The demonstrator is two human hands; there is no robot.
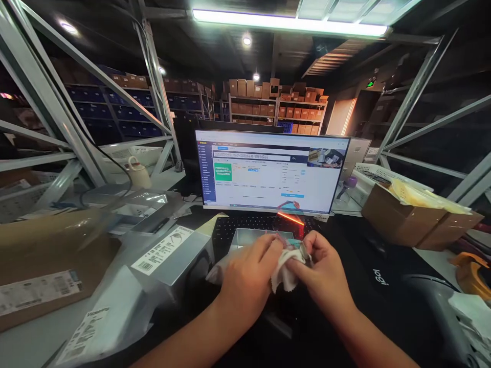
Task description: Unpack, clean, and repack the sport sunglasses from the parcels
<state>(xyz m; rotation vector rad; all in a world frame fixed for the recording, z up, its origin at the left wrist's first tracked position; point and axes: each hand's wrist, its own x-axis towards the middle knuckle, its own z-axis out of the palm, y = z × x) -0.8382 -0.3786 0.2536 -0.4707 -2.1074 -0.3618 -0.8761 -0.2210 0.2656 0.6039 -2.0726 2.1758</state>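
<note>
Both of my hands meet over the dark desk in front of a keyboard (245,225). My left hand (249,278) is closed on a small white cloth (283,273) that hangs down between the hands. My right hand (320,268) pinches a small item with a teal edge (295,245) against the cloth; I cannot make out what it is. An open grey box (245,237) lies just beyond my fingers, on the keyboard.
A monitor (270,171) with a software page stands behind the keyboard. Grey plastic parcels with labels (169,258) and a cardboard box (42,276) lie at the left. An open cardboard box (406,214) sits at the right, a tape dispenser (473,273) beyond it. Metal racking surrounds the desk.
</note>
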